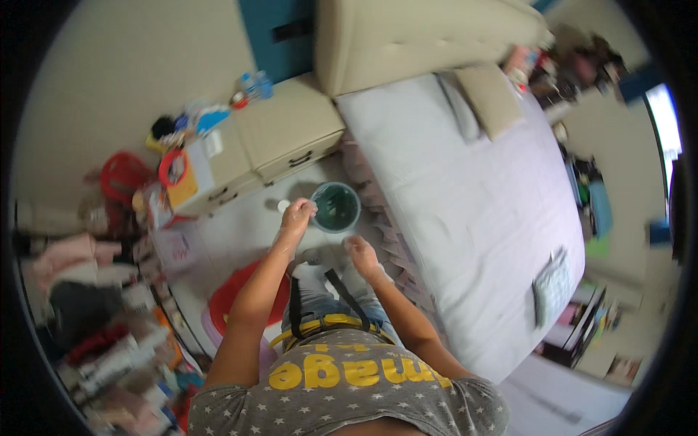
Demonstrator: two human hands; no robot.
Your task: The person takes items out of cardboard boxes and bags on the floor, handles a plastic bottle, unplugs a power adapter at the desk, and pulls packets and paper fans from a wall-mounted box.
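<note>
A round bucket (336, 208), blue-green with a pale rim, is in front of me between the cabinets and the bed. My left hand (299, 213) has its curled fingers at the bucket's left rim; whether they grip it or only hover there is unclear. Below the rim, nearer my legs, my right hand (361, 253) is apart from the bucket, with its fingers bent. Blur hides whether anything is in it. Both hands look wet or soapy. A small white round object (283, 206) lies on the tiled floor just beyond my left hand.
The bed (463, 201) with its ruffled skirt runs along my right. Cream drawer cabinets (294, 120) line the wall ahead, cluttered on top. By my left leg is a red basin (240, 297). Heaped clothes (87, 300) fill the far left, near a red plastic stool (122, 174).
</note>
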